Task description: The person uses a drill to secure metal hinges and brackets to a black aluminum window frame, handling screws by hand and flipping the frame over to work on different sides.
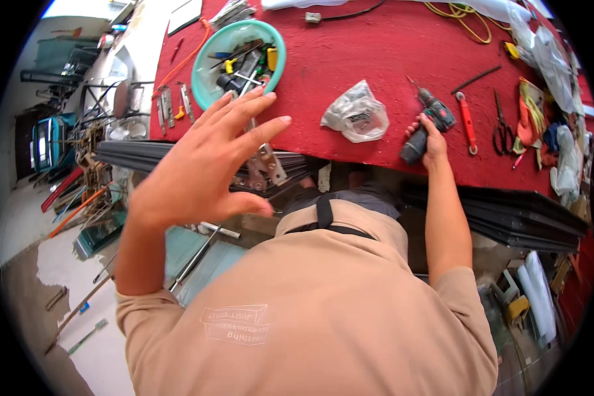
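My left hand (201, 155) is raised over the table's front edge with its fingers spread and nothing gripped in it. Metal hardware pieces with screw holes (268, 165) show beyond it, between thumb and forefinger, partly hidden by the hand. Behind my fingertips stands a teal basin (279, 63) filled with hand tools. My right hand (433, 137) is wrapped round the grip of a cordless drill (438, 109) that lies on the red tabletop, its bit pointing away and to the left. Left of the drill sits a clear plastic bag (358, 113) of small metal parts.
Right of the drill lie a red-handled tool (466, 122), scissors (502, 132) and a black rod (476, 78). Plastic wrap and cloths crowd the red table's (350, 53) right edge. Dark metal profiles (501, 214) run below the front edge. Glass panes (211, 267) lean at lower left.
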### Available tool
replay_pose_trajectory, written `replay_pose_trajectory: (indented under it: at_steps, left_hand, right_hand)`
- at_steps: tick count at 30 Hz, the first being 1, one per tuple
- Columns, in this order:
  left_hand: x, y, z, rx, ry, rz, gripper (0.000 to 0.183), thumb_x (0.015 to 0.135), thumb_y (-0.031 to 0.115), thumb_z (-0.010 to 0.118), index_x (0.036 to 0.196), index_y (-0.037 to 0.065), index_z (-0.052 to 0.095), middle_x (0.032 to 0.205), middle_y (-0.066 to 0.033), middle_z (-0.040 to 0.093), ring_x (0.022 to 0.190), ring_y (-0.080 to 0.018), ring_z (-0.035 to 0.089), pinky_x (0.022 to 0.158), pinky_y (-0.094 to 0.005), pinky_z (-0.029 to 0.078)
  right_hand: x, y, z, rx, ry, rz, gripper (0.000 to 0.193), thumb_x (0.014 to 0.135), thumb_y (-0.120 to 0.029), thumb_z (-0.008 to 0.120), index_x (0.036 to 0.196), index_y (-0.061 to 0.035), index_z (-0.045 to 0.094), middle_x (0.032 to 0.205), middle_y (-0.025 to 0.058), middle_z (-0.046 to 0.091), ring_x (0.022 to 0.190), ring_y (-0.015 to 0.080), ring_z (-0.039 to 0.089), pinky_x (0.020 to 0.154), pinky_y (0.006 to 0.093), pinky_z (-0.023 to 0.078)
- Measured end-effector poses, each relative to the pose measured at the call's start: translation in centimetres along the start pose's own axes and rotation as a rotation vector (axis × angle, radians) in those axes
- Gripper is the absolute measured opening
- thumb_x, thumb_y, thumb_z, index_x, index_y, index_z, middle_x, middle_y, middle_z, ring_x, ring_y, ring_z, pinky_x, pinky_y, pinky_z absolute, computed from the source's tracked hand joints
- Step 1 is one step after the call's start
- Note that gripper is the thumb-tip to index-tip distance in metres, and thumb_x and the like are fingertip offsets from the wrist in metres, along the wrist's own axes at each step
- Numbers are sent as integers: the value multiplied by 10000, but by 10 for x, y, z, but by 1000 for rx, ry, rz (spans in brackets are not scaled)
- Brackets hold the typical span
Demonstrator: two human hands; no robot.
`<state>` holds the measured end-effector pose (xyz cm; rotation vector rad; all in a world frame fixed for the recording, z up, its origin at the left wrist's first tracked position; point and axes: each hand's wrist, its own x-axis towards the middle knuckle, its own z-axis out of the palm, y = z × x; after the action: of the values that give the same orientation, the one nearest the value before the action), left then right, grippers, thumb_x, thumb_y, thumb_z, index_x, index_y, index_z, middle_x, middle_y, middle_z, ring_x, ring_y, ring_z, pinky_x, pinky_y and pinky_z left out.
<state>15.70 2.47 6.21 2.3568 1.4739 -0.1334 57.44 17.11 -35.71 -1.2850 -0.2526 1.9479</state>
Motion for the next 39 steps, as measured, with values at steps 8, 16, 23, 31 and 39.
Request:
replay_pose_trajectory:
  at_steps: [8, 16, 23, 31, 39]
  left_hand:
    - [81, 126, 140, -795, 182, -19, 473, 1016, 196, 808, 1436, 20, 683, 1312, -190, 750, 1215, -406, 713, 1058, -497, 572]
    - [167, 66, 291, -511, 546, -312, 239, 1018, 71, 714, 1249, 8, 721, 1232, -239, 739, 1182, -455, 692, 1034, -535, 567]
    - [200, 47, 340, -415, 445, -567, 190, 1089, 160, 645, 1212, 53, 743, 1138, -216, 784, 1050, -451, 768, 923, -560, 619]
    - [222, 29, 351, -295, 344, -632, 147, 1066, 177, 608, 1062, 77, 715, 1023, -223, 798, 893, -449, 815, 763, -586, 667]
    - [210, 52, 345, -318, 466, -571, 71, 1064, 115, 594, 1107, 74, 632, 1063, -168, 728, 903, -406, 788, 725, -516, 665]
  right_hand:
    - [-7, 2, 13, -9, 39, -22, 229, 1054, -263, 835, 1116, -65, 738, 931, 97, 759, 824, 245, 786, 808, 409, 687]
    - [-12, 0, 14, -5, 47, -16, 227, 1068, -265, 821, 1119, -62, 733, 924, 91, 754, 827, 240, 782, 810, 403, 685]
    - [-13, -3, 13, -20, 47, -14, 240, 1058, -268, 833, 1124, -65, 723, 934, 95, 747, 839, 248, 775, 834, 425, 683]
    - [2, 1, 0, 35, -40, 33, 200, 1078, -243, 812, 1159, -78, 733, 947, 84, 767, 871, 246, 789, 823, 392, 670]
    - [7, 4, -15, -13, -55, -27, 206, 1104, -263, 784, 1188, -82, 733, 983, 30, 724, 876, 192, 717, 890, 379, 648]
